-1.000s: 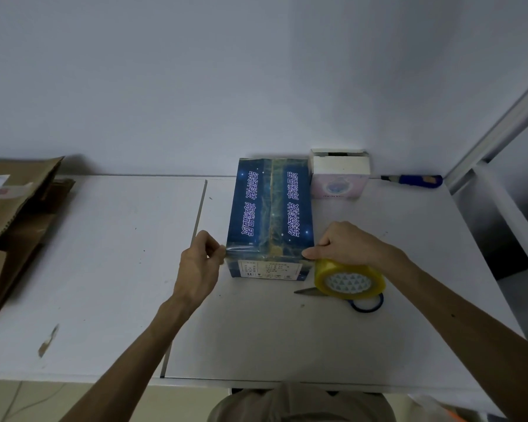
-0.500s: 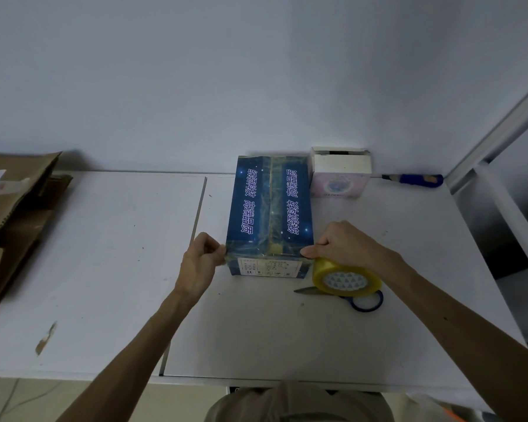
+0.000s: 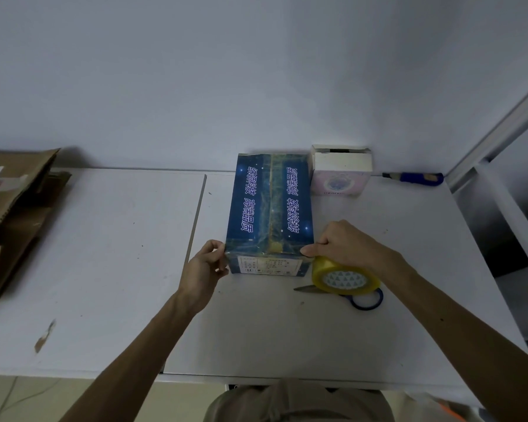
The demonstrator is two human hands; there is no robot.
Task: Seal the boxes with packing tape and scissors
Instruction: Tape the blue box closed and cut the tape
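Observation:
A long blue box [image 3: 269, 205] with white lettering lies on the white table [image 3: 119, 269], with a strip of clear tape down its top seam. My left hand [image 3: 205, 269] pinches the box's near left corner. My right hand [image 3: 345, 245] grips the yellow tape roll [image 3: 345, 277] beside the near right corner, thumb and fingertip on the box's edge. A band of tape appears to stretch across the near top edge between my hands. Scissors [image 3: 357, 296] with blue handles lie under the roll, mostly hidden.
A small white and pink box [image 3: 340, 175] stands behind the blue box by the wall. A blue-handled tool [image 3: 418, 178] lies at the back right. Flattened brown cardboard [image 3: 9, 205] sits at the left edge. A white metal frame [image 3: 500, 178] borders the right.
Both hands and the box stay where they were. The view has only shifted slightly.

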